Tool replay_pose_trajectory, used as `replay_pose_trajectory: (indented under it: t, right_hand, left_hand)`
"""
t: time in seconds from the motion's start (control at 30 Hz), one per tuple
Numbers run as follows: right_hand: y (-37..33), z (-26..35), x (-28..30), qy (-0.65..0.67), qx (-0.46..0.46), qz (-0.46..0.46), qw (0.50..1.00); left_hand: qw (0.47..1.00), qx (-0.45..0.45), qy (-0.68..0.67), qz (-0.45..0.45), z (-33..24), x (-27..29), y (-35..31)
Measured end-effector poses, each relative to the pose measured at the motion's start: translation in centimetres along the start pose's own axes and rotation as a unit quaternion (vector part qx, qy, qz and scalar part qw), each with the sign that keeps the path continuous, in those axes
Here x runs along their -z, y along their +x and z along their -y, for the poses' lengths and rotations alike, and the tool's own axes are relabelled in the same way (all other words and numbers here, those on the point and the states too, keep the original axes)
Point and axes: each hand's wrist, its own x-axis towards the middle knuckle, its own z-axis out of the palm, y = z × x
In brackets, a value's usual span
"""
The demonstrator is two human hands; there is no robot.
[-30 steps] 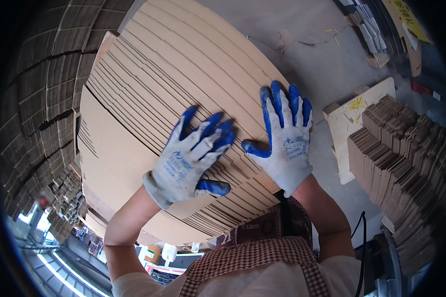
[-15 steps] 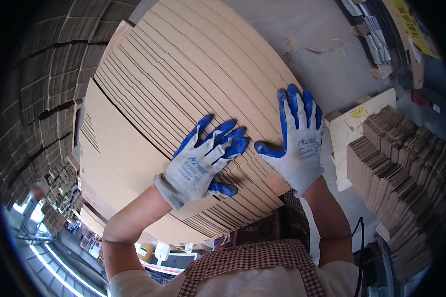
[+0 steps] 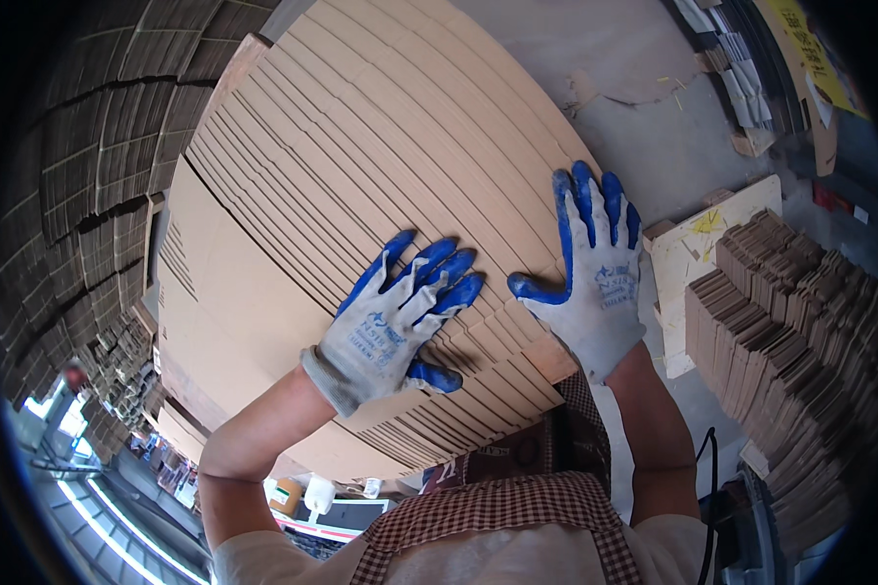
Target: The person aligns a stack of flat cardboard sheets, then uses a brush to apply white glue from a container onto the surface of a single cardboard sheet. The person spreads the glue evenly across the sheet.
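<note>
A broad spread of overlapping cardboard sheets (image 3: 361,166) lies in front of me, their edges stepped like shingles. My left hand (image 3: 385,322), in a grey glove with blue-coated fingers, rests on the middle of the sheets with fingers spread. In a matching glove, my right hand (image 3: 595,263) lies along the right edge of the sheets. Its thumb points left over the cardboard and its fingers stretch away from me, apart. Neither hand is wrapped round anything. The undersides of both palms are hidden.
At the right, stacked folded cardboard (image 3: 780,361) stands beside a pale wooden board (image 3: 717,229). Tall piles of cardboard (image 3: 107,136) fill the left side. A white bottle (image 3: 319,494) and a dark cable (image 3: 714,487) are near the lower edge.
My right hand has shifted slightly to the right, with the right edge of the sheets. My left hand stays almost where it was, its thumb a little farther left.
</note>
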Motion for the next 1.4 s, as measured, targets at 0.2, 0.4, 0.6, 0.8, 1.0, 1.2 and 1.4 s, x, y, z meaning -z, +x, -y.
replay_pose_trajectory:
  t: [0.2, 0.4, 0.6, 0.8, 1.0, 1.2, 1.4]
  right_hand:
    - [0.0, -0.2, 0.1, 0.012, 0.003, -0.005, 1.000]
    - [0.0, -0.7, -0.2, 0.029, 0.010, 0.001, 1.000]
    - [0.0, -1.0, 0.3, 0.038, 0.019, 0.004, 0.999]
    - [0.0, -0.7, 0.4, 0.020, 0.008, 0.014, 1.000]
    - [-0.1, -0.8, 0.2, 0.022, 0.004, 0.021, 1.000]
    - [-1.2, -1.9, -0.1, 0.106, 0.000, -0.119, 0.987]
    - [-6.5, -4.7, -5.8, 0.663, -0.220, -0.322, 0.639]
  left_hand:
    - [1.000, -0.008, 0.003, 0.002, 0.2, -0.5, -0.6]
    - [0.999, -0.012, 0.014, -0.041, -0.7, 0.7, 0.5]
    - [0.998, -0.017, 0.016, -0.060, 0.3, -0.3, 2.9]
    - [0.998, -0.016, 0.023, -0.056, 0.3, -0.3, 2.2]
    - [0.998, -0.017, 0.018, -0.051, 0.4, -0.6, 1.6]
    - [0.988, -0.059, -0.020, -0.141, 1.7, 0.8, 0.6]
    - [0.862, 0.025, -0.276, -0.425, 13.2, 7.0, 2.9]
